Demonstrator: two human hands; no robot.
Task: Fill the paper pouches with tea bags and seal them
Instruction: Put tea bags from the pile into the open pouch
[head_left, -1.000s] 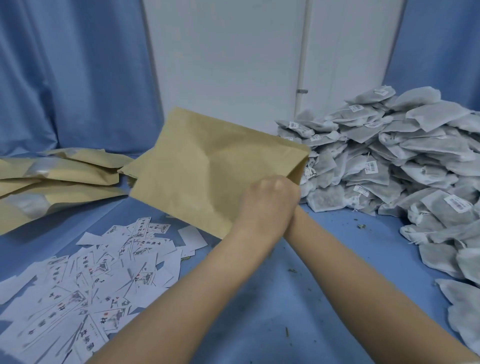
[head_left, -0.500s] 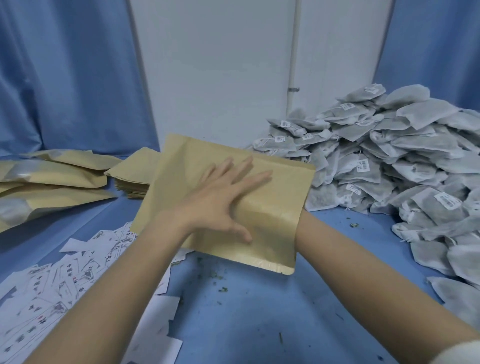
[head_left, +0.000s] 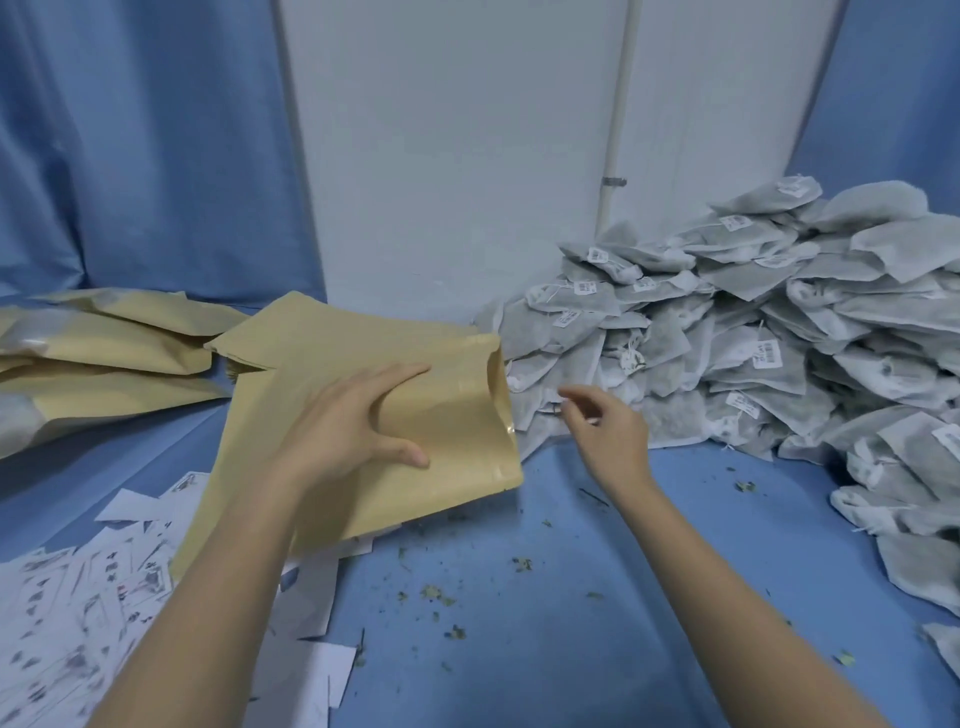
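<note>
A tan paper pouch (head_left: 457, 415) lies tilted at the centre of the blue table, and its mouth gapes toward the right. My left hand (head_left: 353, 426) rests on top of it with fingers spread and thumb pressed on the paper. My right hand (head_left: 608, 431) hovers just right of the pouch mouth, fingers loosely curled and holding nothing, at the near edge of the tea bag pile (head_left: 753, 338). The pile is a large heap of grey-white tea bags with small white tags, along the right and back right.
Filled tan pouches (head_left: 104, 353) lie at the far left. A stack of flat pouches (head_left: 249, 343) sits behind the one I hold. Several printed paper slips (head_left: 93, 597) cover the near left. Tea crumbs (head_left: 436, 592) dot the blue table.
The pouch came down from the air toward the table, with its mouth now facing right. My right hand left the pouch and moved right toward the tea bags. My left hand spread flat on the pouch.
</note>
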